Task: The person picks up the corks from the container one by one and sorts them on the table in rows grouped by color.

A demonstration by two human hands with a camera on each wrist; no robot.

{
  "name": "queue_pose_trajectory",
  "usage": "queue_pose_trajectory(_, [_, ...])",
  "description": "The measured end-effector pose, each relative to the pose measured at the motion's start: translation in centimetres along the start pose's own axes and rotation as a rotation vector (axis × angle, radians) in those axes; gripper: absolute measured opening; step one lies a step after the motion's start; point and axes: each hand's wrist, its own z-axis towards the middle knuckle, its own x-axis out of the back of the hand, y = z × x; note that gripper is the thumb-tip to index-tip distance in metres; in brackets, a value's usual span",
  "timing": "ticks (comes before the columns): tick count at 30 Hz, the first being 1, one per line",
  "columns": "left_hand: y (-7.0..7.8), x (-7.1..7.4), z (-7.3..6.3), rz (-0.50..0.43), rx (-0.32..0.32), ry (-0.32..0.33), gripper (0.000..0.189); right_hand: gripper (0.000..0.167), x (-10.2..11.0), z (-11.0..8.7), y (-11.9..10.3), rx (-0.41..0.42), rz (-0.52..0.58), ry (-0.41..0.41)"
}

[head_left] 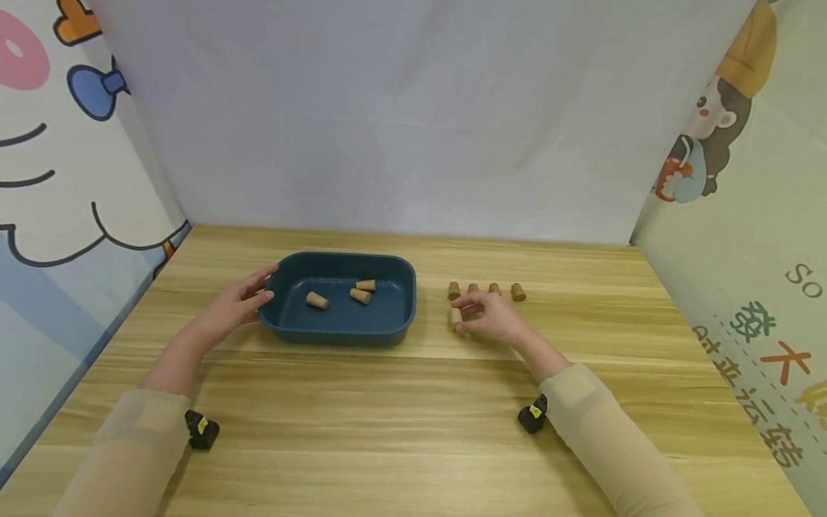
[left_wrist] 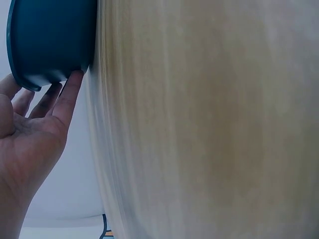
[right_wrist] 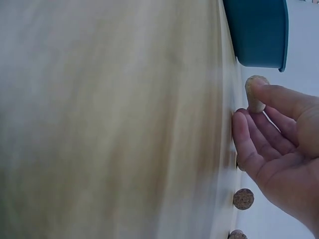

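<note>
A dark blue-green rectangular tub (head_left: 342, 336) stands on the table with three cork stoppers (head_left: 316, 300) lying inside it. At its left end, my left hand (head_left: 235, 305) touches the rim and side wall with fairly straight fingers; the left wrist view shows the fingertips against the tub's wall (left_wrist: 52, 40). My right hand (head_left: 494, 317) pinches a cork stopper (right_wrist: 255, 94) between thumb and fingers, to the right of the tub. Just behind that hand several more cork stoppers (head_left: 519, 291) stand in a row, some partly hidden by it.
The wood-grain table (head_left: 362, 431) runs up to a pale cloth backdrop (head_left: 400, 129). Printed panels with cartoon figures flank both sides. A small black device (head_left: 202, 429) is at the left cuff, another (head_left: 533, 415) at the right.
</note>
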Motion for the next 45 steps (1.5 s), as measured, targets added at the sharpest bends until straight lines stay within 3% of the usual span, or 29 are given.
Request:
queue_pose_trajectory(14, [0.13, -0.01, 0.11, 0.002, 0.01, 0.0, 0.064, 0.039, -0.22, 0.63, 0.09, 0.026, -0.121, -0.021])
queue_pose_trajectory(45, [0.07, 0.05, 0.1, 0.007, 0.008, 0.001, 0.066, 0.043, 0.04, 0.38, -0.08, 0.001, -0.102, -0.039])
